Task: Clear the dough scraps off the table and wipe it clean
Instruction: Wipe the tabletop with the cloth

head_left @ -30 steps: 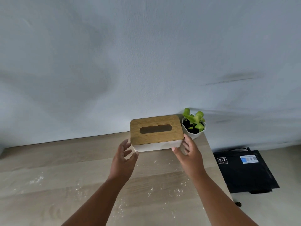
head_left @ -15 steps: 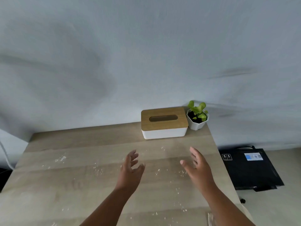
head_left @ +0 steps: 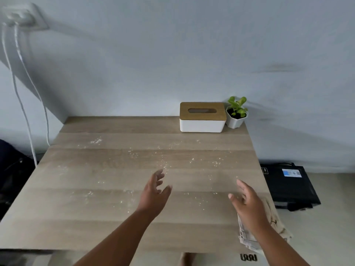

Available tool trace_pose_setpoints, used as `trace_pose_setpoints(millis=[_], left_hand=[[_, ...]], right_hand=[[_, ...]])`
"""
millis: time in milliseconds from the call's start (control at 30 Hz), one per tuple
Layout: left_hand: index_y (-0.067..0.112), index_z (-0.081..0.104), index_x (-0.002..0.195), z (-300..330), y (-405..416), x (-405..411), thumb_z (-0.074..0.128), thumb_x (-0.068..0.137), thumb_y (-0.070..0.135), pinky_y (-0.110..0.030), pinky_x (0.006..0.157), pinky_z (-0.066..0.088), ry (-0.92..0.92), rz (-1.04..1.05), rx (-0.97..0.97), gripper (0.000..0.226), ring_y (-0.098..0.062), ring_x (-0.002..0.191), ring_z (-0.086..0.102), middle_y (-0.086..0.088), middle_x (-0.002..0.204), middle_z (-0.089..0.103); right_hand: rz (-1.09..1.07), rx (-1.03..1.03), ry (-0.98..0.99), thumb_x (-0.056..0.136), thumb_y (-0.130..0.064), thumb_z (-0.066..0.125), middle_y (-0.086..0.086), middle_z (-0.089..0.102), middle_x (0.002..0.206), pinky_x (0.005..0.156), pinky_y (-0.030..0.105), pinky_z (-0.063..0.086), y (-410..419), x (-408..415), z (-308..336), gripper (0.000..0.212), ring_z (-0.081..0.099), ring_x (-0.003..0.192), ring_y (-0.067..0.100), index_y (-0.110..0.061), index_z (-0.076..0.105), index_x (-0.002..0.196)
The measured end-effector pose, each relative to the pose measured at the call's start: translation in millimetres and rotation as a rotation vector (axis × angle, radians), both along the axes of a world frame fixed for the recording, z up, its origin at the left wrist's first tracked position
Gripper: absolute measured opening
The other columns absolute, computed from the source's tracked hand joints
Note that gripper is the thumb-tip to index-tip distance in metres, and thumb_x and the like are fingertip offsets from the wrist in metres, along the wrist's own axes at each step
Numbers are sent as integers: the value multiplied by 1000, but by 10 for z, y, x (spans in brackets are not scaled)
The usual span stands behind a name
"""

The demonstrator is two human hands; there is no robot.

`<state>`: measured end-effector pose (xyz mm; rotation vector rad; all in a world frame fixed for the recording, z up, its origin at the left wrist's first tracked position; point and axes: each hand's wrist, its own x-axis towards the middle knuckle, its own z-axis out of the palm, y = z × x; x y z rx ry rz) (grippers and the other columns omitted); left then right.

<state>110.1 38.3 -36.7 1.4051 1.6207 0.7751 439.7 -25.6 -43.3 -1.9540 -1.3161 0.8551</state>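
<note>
Small white dough scraps and flour specks (head_left: 165, 162) lie scattered across the middle of the light wooden table (head_left: 92, 223). My left hand (head_left: 154, 192) hovers over the table's centre, fingers spread and holding nothing. My right hand (head_left: 248, 205) hangs open above the right edge, just over a crumpled beige cloth (head_left: 272, 217) that it partly hides. Neither hand touches the scraps.
A tissue box (head_left: 202, 117) with a wooden lid stands at the table's far right, next to a small potted plant (head_left: 236, 113). A black device (head_left: 288, 186) sits on the floor to the right. White cables (head_left: 21, 104) hang down the wall at left.
Both hands let go of the tissue box, which now rests at the back, and drew back toward me. The view has tilted down, bringing the cloth into sight.
</note>
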Motion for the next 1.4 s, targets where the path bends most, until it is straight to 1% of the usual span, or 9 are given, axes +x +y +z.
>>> trace_pose_setpoints(millis=[200, 333, 467, 667, 800, 933, 1067, 1200, 1400], left_hand=[[32, 41, 149, 72, -522, 38, 73, 92, 31, -33, 103, 51, 59, -56, 26, 66, -4, 125, 53, 14, 139, 55], [26, 42, 150, 91, -793, 169, 72, 91, 33, -38, 109, 47, 159, -86, 56, 66, -10, 130, 48, 11, 141, 54], [25, 44, 149, 59, -999, 336, 70, 90, 38, -34, 110, 41, 273, -119, 61, 66, -12, 131, 44, 10, 143, 53], [19, 49, 148, -188, -1092, 567, 66, 87, 44, -39, 118, 35, 457, -191, 135, 68, -22, 142, 37, 0, 150, 50], [12, 54, 144, -434, -1096, 734, 52, 80, 61, -47, 122, 30, 558, -102, 161, 81, -31, 145, 35, -8, 155, 46], [18, 52, 147, -653, -1127, 876, 46, 83, 66, -50, 126, 19, 680, -90, 218, 80, -29, 151, 28, -8, 158, 42], [20, 45, 152, -699, -1077, 1002, 41, 86, 72, -49, 128, 9, 772, -73, 201, 84, -26, 154, 21, -7, 161, 36], [20, 45, 151, -674, -937, 1051, 44, 86, 73, -48, 127, 9, 797, -72, 188, 85, -25, 153, 23, -7, 160, 37], [20, 49, 147, -723, -888, 1052, 49, 86, 72, -48, 126, 14, 804, -52, 220, 80, -26, 149, 29, -7, 155, 42]], right_hand=[[8, 9, -79, 93, -35, 73, -12, 53, 148, 109, 35, 44, -565, 62, 120, 60, 50, 137, 11, -34, 48, 148], [19, 10, -96, 95, -34, 72, -12, 51, 151, 112, 34, 42, -846, 158, 157, 60, 48, 139, 9, -30, 49, 150], [7, 10, -135, 95, -33, 72, -9, 57, 146, 107, 31, 44, -997, 281, 135, 54, 52, 130, 6, -25, 55, 146], [80, 42, -219, 94, -27, 75, -1, 58, 147, 113, 38, 43, -969, 442, -121, 50, 51, 138, 19, -16, 60, 140], [124, 66, -331, 92, -26, 76, 4, 53, 151, 118, 39, 32, -1007, 535, -375, 49, 43, 145, 25, -16, 63, 138], [158, 133, -471, 87, -25, 78, 9, 49, 156, 121, 50, 30, -999, 543, -538, 51, 40, 147, 31, -16, 65, 136], [205, 121, -666, 81, -38, 62, 6, 44, 161, 115, 54, 36, -839, 536, -547, 64, 37, 148, 29, -22, 59, 143], [256, 61, -775, 94, -52, 44, 4, 41, 163, 116, 53, 31, -701, 523, -559, 62, 29, 154, 29, -22, 56, 147], [334, 48, -849, 99, -58, 38, 9, 33, 167, 122, 67, 14, -620, 540, -635, 67, 19, 158, 34, -18, 48, 152]])
